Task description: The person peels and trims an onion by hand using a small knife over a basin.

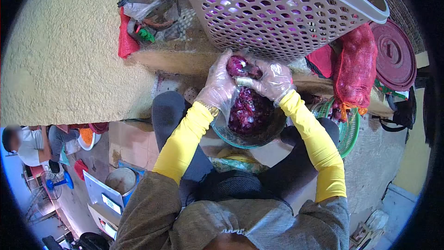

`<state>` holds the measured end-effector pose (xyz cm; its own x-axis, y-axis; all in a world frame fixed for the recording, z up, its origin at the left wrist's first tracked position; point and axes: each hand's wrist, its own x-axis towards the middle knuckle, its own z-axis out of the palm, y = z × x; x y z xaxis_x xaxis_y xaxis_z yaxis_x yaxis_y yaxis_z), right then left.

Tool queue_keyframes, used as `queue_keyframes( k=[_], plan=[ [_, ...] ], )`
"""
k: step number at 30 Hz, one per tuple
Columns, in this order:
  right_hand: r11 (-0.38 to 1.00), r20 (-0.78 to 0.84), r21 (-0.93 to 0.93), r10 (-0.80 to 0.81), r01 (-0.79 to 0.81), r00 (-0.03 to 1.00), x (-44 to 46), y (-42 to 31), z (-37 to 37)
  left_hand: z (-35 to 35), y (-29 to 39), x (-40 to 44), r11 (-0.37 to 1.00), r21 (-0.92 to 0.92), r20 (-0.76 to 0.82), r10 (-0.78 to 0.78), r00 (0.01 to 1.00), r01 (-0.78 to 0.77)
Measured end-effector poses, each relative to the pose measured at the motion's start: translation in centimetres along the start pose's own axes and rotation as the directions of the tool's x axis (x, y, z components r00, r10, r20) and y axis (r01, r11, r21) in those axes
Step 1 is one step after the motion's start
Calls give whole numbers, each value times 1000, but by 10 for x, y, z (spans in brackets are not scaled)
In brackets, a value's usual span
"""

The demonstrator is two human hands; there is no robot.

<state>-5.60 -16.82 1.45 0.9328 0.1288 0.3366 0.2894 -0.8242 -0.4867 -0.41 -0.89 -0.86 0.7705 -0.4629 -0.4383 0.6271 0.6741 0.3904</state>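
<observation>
My left hand (219, 82), in a clear plastic glove, is closed around a red onion (237, 66). Against the onion's right side, my right hand (274, 81), also gloved, is closed on what looks like a small knife (254, 71) with a dark blade, mostly hidden by the fingers. A pale wrapping shows around the right thumb. Directly below both hands, a dark basin (264, 136) between my legs holds a heap of purple onion skins (249, 111).
A large perforated basket (277, 23) of red onions leans ahead of me. To the right are a red mesh sack (355, 69), a maroon lid (393, 53) and a green strainer basket (350, 132). A person (32, 143) sits at far left near a blue fan (58, 183).
</observation>
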Motion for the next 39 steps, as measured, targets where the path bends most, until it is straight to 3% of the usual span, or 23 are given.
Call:
queue_keyframes(
  k=[7, 14, 16, 20, 23, 25, 29, 31, 32, 34, 35, 37, 39],
  plan=[
    [998, 93, -42, 51, -47, 994, -1, 5, 0, -11, -2, 8, 1000, 20, 74, 0, 997, -2],
    [999, 41, 15, 42, -43, 998, -1, 2, -1, -11, -6, 7, 1000, -23, 90, -19, 996, 21],
    [999, 67, -10, 39, -39, 997, -3, 7, 1, -8, -8, 4, 998, -5, 62, 69, 996, -69],
    [997, 94, -66, 44, -38, 995, -4, 12, 5, -6, -7, 2, 997, -24, 69, 72, 995, -70],
    [1000, 18, 19, 7, -8, 1000, -3, 4, -1, -14, -8, 8, 998, -27, 79, 60, 995, -58],
    [998, 133, -49, 50, -44, 990, -4, 5, -1, -9, -7, 3, 1000, -1, 44, 24, 999, -24],
    [998, 122, -58, 7, 0, 992, -2, 4, -8, -1, -1, -7, 999, 36, 72, -11, 997, 9],
    [986, 420, -156, 11, 60, 907, 1, 2, -15, -1, 1, -9, 988, 153, 108, -33, 994, 16],
    [994, 395, 5, -100, 106, 913, -2, 1, -16, -10, 1, -4, 988, 153, 107, -34, 994, 17],
    [983, 452, -52, -133, 175, 882, -3, -3, -17, -19, 1, 4, 864, 416, 205, 217, 954, -285],
    [964, 511, -105, -160, 246, 845, -4, -4, -17, -23, 1, 8, 863, 416, 205, 217, 954, -286],
    [963, 487, -92, -179, 254, 855, -6, -2, -15, -1, 9, -3, 992, 84, -62, 104, 993, -99],
    [969, 528, -138, -102, 204, 843, -5, -4, -18, -14, 9, 4, 990, 81, -23, 117, 993, -115]
  ],
)
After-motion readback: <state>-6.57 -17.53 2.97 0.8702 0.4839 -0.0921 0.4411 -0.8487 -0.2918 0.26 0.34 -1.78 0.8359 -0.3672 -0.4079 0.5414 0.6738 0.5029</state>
